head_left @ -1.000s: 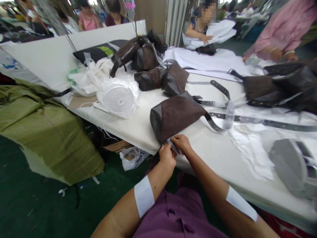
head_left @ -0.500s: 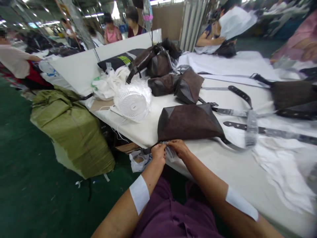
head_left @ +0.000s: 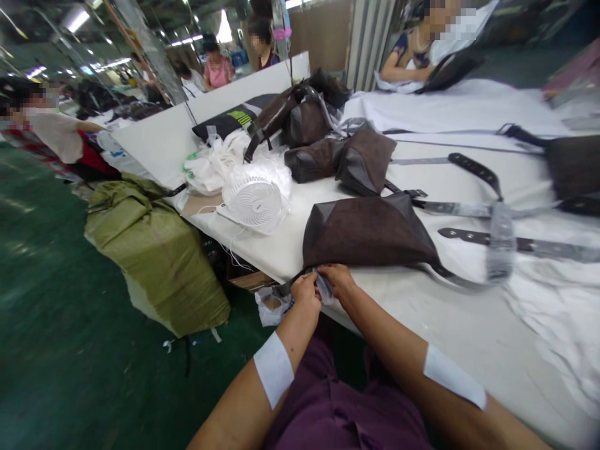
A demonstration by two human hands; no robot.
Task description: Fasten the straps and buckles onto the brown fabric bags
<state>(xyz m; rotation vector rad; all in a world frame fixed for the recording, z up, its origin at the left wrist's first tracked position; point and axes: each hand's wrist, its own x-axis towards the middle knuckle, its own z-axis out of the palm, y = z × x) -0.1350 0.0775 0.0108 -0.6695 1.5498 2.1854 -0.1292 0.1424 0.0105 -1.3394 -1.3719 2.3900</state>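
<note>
A dark brown bag [head_left: 370,231] with grey corners lies on the white table right in front of me. At its near left corner, my left hand [head_left: 305,287] is closed on the bag's dark strap [head_left: 291,284]. Close beside it, my right hand [head_left: 338,280] pinches a strip of clear plastic wrap [head_left: 324,289] at the table's edge. The fingertips of both hands nearly meet, and they partly hide the strap and wrap. Another strap [head_left: 457,278] runs from the bag's right corner across the table.
A white fan [head_left: 257,201] in plastic stands left of the bag. Behind are more brown bags [head_left: 365,159]. Punched straps [head_left: 473,170], partly wrapped, lie at right. An olive sack [head_left: 154,250] stands on the green floor. A co-worker [head_left: 412,56] handles a dark item across the table.
The view has shifted slightly, so the scene sits further right. Both hands stay at the bag's left corner with small finger movements. The co-worker across the table has lowered a white sheet.
</note>
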